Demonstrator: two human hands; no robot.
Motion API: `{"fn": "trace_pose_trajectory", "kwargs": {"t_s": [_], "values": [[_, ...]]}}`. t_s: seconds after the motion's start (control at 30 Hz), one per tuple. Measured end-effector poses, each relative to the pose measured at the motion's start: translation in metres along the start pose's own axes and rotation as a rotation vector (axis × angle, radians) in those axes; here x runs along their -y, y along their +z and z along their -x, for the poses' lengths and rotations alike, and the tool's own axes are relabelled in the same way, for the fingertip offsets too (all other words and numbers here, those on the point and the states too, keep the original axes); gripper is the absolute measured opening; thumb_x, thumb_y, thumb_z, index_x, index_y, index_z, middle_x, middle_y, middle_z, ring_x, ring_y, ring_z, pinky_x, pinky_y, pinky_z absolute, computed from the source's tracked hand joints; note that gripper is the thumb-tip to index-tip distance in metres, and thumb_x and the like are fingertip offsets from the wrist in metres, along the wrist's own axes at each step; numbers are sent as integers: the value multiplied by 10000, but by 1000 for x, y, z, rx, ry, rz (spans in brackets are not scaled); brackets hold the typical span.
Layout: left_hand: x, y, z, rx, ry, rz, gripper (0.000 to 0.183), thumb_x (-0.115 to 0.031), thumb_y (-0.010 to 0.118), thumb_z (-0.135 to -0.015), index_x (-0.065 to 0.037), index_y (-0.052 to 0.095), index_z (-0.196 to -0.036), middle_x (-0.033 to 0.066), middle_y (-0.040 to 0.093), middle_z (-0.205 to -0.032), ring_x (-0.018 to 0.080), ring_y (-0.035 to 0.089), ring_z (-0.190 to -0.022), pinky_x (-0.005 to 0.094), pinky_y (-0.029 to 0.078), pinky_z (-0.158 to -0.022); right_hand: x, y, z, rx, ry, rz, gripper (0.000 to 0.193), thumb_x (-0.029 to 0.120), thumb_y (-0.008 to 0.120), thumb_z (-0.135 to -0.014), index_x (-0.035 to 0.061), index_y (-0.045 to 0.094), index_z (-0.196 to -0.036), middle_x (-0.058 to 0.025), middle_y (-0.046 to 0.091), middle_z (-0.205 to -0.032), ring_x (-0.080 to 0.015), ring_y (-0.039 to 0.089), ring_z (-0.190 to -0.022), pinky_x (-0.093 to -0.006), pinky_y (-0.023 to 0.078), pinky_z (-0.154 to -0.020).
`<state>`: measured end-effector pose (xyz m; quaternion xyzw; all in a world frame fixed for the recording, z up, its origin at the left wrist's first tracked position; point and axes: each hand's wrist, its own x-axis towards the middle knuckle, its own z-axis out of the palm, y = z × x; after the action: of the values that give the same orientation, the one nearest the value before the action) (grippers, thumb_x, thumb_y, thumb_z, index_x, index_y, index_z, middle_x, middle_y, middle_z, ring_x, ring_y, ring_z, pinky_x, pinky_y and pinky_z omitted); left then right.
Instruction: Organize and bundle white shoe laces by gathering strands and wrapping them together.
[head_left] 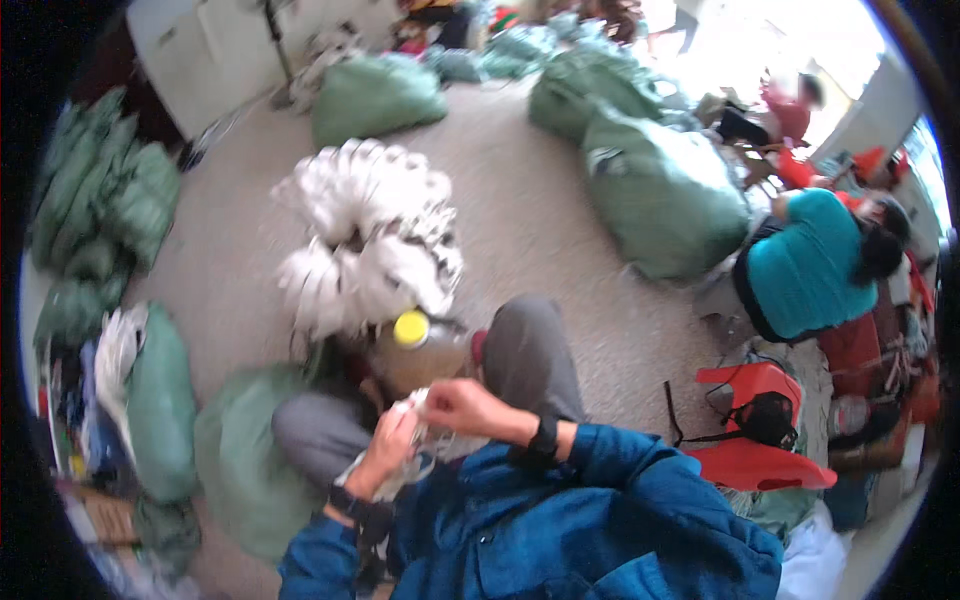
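Both my hands meet low in front of me, over my lap. My left hand (393,440) has its fingers closed on a small bunch of white, cord-like material (416,402). Beside it, my right hand (468,408) pinches the same bunch from the right. More pale strands hang below the hands, and their exact kind is too blurred to tell. Just beyond stands a clear plastic jug (425,362) with a yellow cap (410,329). Past the jug, a big heap of white looped bundles (370,200) lies on the floor.
Stuffed green sacks (660,190) stand around, one (240,450) close to my left knee. A red plastic chair (765,395) with a black item on it is at my right. A person in a teal top (810,265) sits beyond it; another person (790,108) is farther back.
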<state>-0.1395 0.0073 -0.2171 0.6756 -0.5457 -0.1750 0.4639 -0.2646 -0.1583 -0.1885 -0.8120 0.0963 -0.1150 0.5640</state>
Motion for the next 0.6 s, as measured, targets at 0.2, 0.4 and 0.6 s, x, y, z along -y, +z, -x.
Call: {"fn": "trace_pose_trajectory", "kwargs": {"t_s": [0.2, 0.4, 0.6], "values": [[-43, 6, -24, 271, -722, 440, 330, -299, 471, -980, -36, 631, -861, 11, 572, -622, 92, 478, -445, 252, 356, -416, 5, -35, 2, 55, -97, 174, 228, 209, 665, -865, -1, 606, -799, -202, 610, -724, -332, 598, -608, -423, 484, -596], [-44, 7, -24, 196, -830, 754, 358, -358, 470, -994, -46, 604, -883, 12, 564, -615, 83, 473, -419, 244, 361, -367, 58, -39, -34, -147, -116, -359, 116, 106, 617, -888, -5, 591, -913, -108, 605, -716, -213, 601, -648, -364, 489, -612], [-44, 6, -25, 150, -718, 584, 355, -359, 442, -1001, -58, 611, -917, 13, 562, -657, 91, 466, -424, 256, 350, -383, 1, -26, 1, 7, -24, 96, 223, 202, 674, -869, -6, 600, -901, -177, 653, -781, -330, 648, -705, -407, 504, -626]]}}
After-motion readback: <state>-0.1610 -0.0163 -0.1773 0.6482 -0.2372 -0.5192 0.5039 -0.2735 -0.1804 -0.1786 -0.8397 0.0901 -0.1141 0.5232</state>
